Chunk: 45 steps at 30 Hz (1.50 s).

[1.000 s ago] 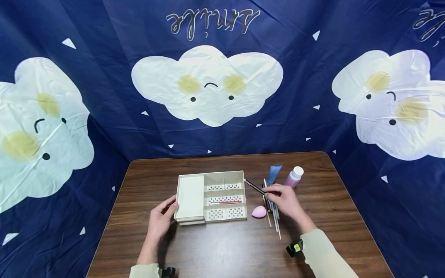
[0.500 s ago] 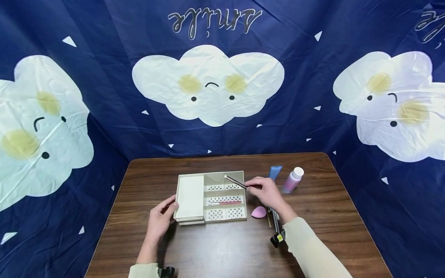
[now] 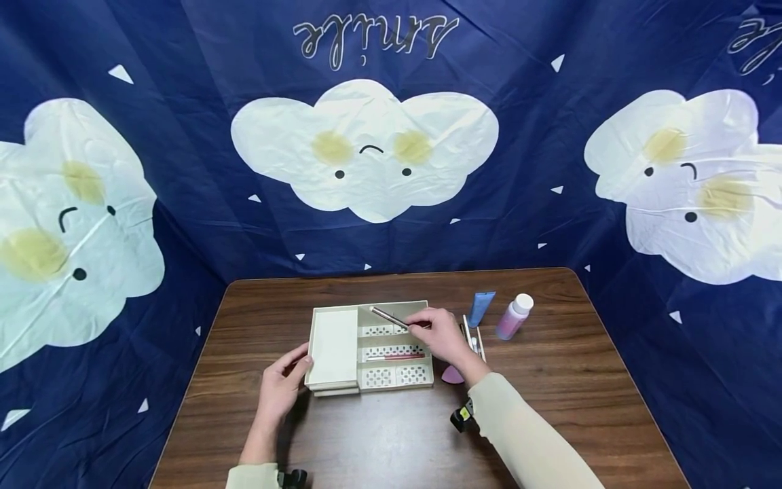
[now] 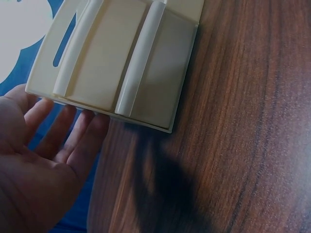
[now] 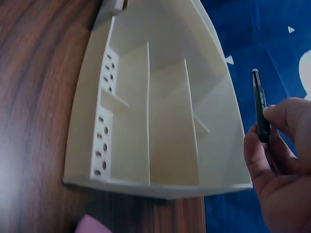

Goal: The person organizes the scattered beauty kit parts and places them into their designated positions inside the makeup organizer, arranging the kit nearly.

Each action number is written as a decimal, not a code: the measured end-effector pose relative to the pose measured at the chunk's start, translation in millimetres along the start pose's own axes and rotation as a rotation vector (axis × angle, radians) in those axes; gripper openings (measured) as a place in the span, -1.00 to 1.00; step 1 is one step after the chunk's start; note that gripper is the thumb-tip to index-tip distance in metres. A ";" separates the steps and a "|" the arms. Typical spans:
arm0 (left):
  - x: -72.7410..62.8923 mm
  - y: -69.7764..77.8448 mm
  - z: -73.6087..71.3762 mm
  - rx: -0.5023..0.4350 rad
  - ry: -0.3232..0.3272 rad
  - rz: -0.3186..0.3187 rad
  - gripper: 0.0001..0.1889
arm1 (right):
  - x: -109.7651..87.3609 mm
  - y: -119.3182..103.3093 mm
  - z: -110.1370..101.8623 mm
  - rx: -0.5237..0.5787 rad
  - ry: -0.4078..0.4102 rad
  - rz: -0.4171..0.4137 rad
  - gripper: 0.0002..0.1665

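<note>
My right hand (image 3: pixel 441 333) pinches a slim dark makeup brush (image 3: pixel 389 317) with a pale tip, held slanted above the back compartments of a cream organizer box (image 3: pixel 332 346). In the right wrist view, the brush (image 5: pixel 261 107) shows a black handle with small lettering, between thumb and fingers beyond the box wall. A red-handled brush (image 3: pixel 403 356) lies in the middle compartment. My left hand (image 3: pixel 282 387) touches the box's left end; in the left wrist view its fingers (image 4: pixel 87 141) reach extended to the edge of that end.
Right of the box, a pink makeup sponge (image 3: pixel 452 375) and several thin brushes (image 3: pixel 481 343) lie partly hidden by my right arm. Behind them are a blue tube (image 3: pixel 481 308) and a purple bottle (image 3: pixel 514 316) with a white cap. Blue cloth surrounds the wooden table (image 3: pixel 379 441).
My right hand has carried the dark brush leftward from the group of brushes to above the box's back compartments. The left hand and box have stayed in place.
</note>
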<state>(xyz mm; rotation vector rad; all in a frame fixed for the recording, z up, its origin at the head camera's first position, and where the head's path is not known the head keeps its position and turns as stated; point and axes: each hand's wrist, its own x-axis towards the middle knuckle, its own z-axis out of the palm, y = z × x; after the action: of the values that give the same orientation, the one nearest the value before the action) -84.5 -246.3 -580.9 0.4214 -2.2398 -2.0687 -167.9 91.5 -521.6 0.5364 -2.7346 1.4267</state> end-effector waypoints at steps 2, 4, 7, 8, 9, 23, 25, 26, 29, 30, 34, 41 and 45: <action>0.2 0.0 0.2 0.000 -0.001 -0.002 -0.59 | -0.4 -3.4 3.4 0.000 -0.001 0.007 -0.77; 0.3 0.3 0.4 0.000 0.000 0.000 -0.59 | -0.8 -6.9 6.6 0.005 -0.008 0.010 -0.77; 0.0 0.8 0.4 0.001 0.002 0.008 -0.59 | -1.7 -12.6 11.2 0.022 -0.017 0.019 -0.77; -0.3 0.9 0.3 0.001 0.002 0.012 -0.60 | -2.0 -14.3 13.1 0.022 -0.018 0.023 -0.77; -0.5 0.9 0.3 0.002 0.003 0.016 -0.60 | -2.6 -16.1 15.1 0.026 -0.018 0.029 -0.77; -1.1 -1.4 0.6 0.012 0.007 0.040 -0.61 | -6.5 -49.1 53.4 -0.024 0.089 0.028 -0.84; -0.9 -1.3 0.7 0.009 0.001 0.040 -0.60 | -6.4 -51.7 58.5 -0.034 0.110 0.039 -0.84; -0.5 -1.2 0.7 0.009 -0.001 0.039 -0.59 | -6.3 -53.0 60.8 -0.037 0.118 0.044 -0.84; -1.1 -0.6 0.4 0.003 0.003 0.038 -0.61 | -5.5 -55.9 67.5 -0.027 0.131 0.060 -0.85; -1.1 -0.5 0.2 0.001 0.006 0.038 -0.61 | -5.2 -56.7 69.6 -0.027 0.132 0.065 -0.85; -1.3 -0.7 0.0 0.003 0.013 0.032 -0.63 | -4.1 -59.5 76.7 -0.026 0.123 0.081 -0.85; -1.3 -0.2 -0.1 -0.002 0.011 0.020 -0.62 | -2.1 -66.3 85.6 -0.013 0.086 0.143 -0.86; -0.9 -0.2 0.5 0.006 0.013 0.026 -0.62 | -0.6 -73.0 89.9 -0.021 0.070 0.129 -0.88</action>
<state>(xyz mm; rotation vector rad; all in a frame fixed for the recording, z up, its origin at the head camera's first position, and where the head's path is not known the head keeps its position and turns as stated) -83.7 -245.5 -581.0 0.4031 -2.2323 -2.0417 -131.9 -18.4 -516.3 0.3072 -2.7705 1.4117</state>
